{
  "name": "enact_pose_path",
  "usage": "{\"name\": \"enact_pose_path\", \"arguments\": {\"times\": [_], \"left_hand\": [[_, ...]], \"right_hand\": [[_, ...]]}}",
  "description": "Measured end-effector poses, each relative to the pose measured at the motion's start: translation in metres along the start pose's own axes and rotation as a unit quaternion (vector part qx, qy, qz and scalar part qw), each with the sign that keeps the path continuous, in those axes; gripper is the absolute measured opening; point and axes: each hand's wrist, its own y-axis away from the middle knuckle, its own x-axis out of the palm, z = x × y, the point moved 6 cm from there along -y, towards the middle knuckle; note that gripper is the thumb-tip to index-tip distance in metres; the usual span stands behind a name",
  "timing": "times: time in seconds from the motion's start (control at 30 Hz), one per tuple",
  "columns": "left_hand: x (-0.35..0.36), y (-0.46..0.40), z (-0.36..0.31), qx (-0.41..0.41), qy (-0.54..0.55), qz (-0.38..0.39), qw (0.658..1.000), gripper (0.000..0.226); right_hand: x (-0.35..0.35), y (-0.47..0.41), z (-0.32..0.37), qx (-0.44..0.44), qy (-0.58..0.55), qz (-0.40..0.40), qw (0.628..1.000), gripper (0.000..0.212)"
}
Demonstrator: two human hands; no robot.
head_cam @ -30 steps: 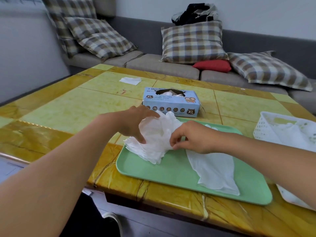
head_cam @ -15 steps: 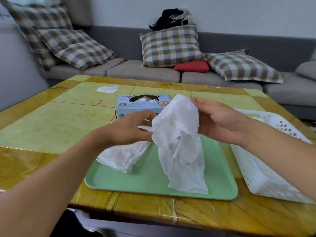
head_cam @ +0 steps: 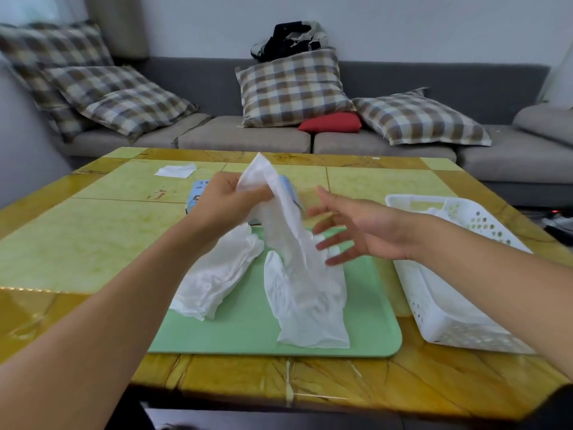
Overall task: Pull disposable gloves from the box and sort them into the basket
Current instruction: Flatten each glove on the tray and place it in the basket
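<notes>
The left hand (head_cam: 224, 201) is raised above the far left part of the green tray (head_cam: 248, 333), fingers and thumb curled round the upper end of a translucent white glove (head_cam: 305, 293). That glove hangs down from the grip, and its lower end lies on the tray near the tray's near edge. Just left of it, a crumpled bunch of gloves (head_cam: 214, 282) rests on the tray's left side, reaching from below the left hand toward the tray's left edge. The blue glove box (head_cam: 197, 197) stands on the table (head_cam: 77, 243) behind the left hand and the hanging glove, mostly hidden by them.

The right hand (head_cam: 356, 226) hovers over the tray's right part with fingers spread and nearly straight, holding nothing; its fingertips are just beside the hanging glove, and blur hides whether they touch it. To its right, the white perforated basket (head_cam: 434, 308) sits just beside the tray's right edge, with white material inside. Bare tabletop lies left of the tray and along the near edge. A small white sheet (head_cam: 175, 170) lies at far left.
</notes>
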Motion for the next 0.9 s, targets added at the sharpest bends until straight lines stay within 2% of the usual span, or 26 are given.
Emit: {"name": "enact_pose_path", "arguments": {"times": [0.1, 0.2, 0.27, 0.33, 0.47, 0.57, 0.63, 0.7, 0.8, 0.87, 0.9], "left_hand": [[0.005, -0.003, -0.016, 0.004, -0.042, 0.005, 0.999, 0.024], [0.017, 0.0, -0.036, 0.03, -0.082, 0.018, 0.996, 0.018], [0.016, 0.001, -0.044, 0.032, -0.095, 0.025, 0.995, 0.016], [0.013, 0.003, -0.047, 0.022, -0.093, 0.065, 0.993, 0.014], [0.008, 0.008, -0.038, -0.01, 0.01, 0.146, 0.989, 0.041], [0.008, 0.006, -0.032, -0.024, 0.091, 0.139, 0.986, 0.047], [0.009, 0.003, -0.024, -0.045, 0.139, 0.135, 0.98, 0.05], [0.013, 0.006, -0.015, -0.078, 0.115, 0.162, 0.977, 0.058], [0.017, 0.008, -0.005, -0.113, 0.111, 0.167, 0.973, 0.041], [0.016, 0.006, -0.005, -0.106, 0.153, 0.159, 0.969, 0.022], [0.015, 0.005, -0.008, -0.099, 0.17, 0.165, 0.966, 0.021]], "right_hand": [[0.012, 0.008, 0.029, -0.148, 0.126, -0.014, 0.981, 0.074], [0.027, 0.016, 0.05, -0.257, 0.098, -0.035, 0.961, 0.054], [0.025, 0.02, 0.054, -0.285, 0.042, -0.063, 0.955, 0.04], [0.022, 0.023, 0.053, -0.273, 0.02, -0.069, 0.959, 0.035], [0.02, 0.022, 0.04, -0.166, -0.045, -0.031, 0.985, 0.032], [0.017, 0.016, 0.031, -0.111, -0.073, -0.037, 0.99, 0.04], [0.018, 0.015, 0.031, -0.096, -0.124, -0.014, 0.988, 0.042], [0.017, 0.014, 0.031, -0.084, -0.193, 0.0, 0.978, 0.043], [0.015, 0.014, 0.027, -0.068, -0.225, 0.009, 0.972, 0.046], [0.015, 0.016, 0.025, -0.056, -0.187, 0.014, 0.981, 0.046], [0.015, 0.017, 0.025, -0.054, -0.171, 0.019, 0.984, 0.042]]}}
